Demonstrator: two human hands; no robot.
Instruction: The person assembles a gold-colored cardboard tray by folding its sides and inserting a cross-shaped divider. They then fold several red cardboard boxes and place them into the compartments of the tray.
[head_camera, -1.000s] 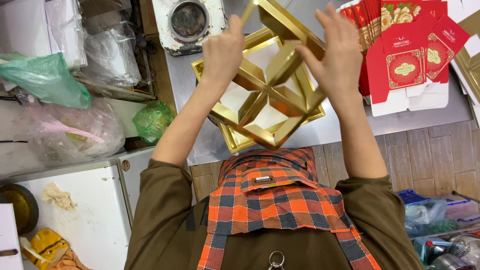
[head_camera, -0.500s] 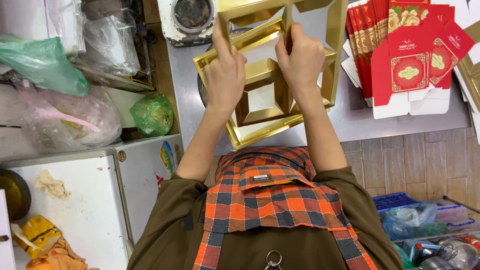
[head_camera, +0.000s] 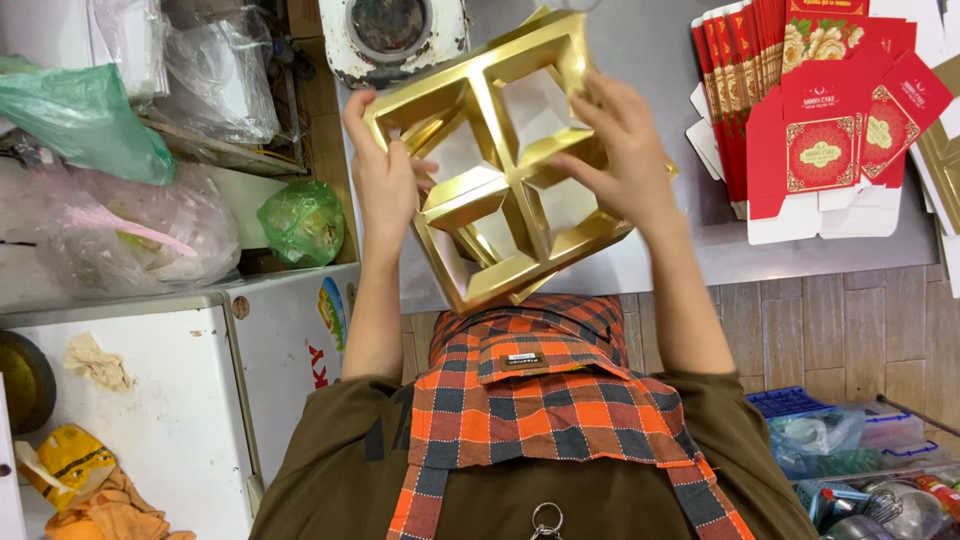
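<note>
Gold card divider tray (head_camera: 500, 170), four open compartments, held tilted above the steel tabletop (head_camera: 650, 250) between my two hands. My left hand (head_camera: 385, 170) pinches its outer wall; my right hand (head_camera: 620, 160) spreads fingers over the central cross ribs. It looks light, thin and easily creased, the foil slick; best gripped at the folded rims, I judge, not mid-panel.

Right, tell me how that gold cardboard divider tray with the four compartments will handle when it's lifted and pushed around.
The gold cardboard divider tray is probably light: it is held tilted in the air by the left hand and right hand, fingers only. Its thin folded walls and open cells suggest it flexes and dents easily if squeezed. The glossy foil finish may be somewhat slippery.
</note>
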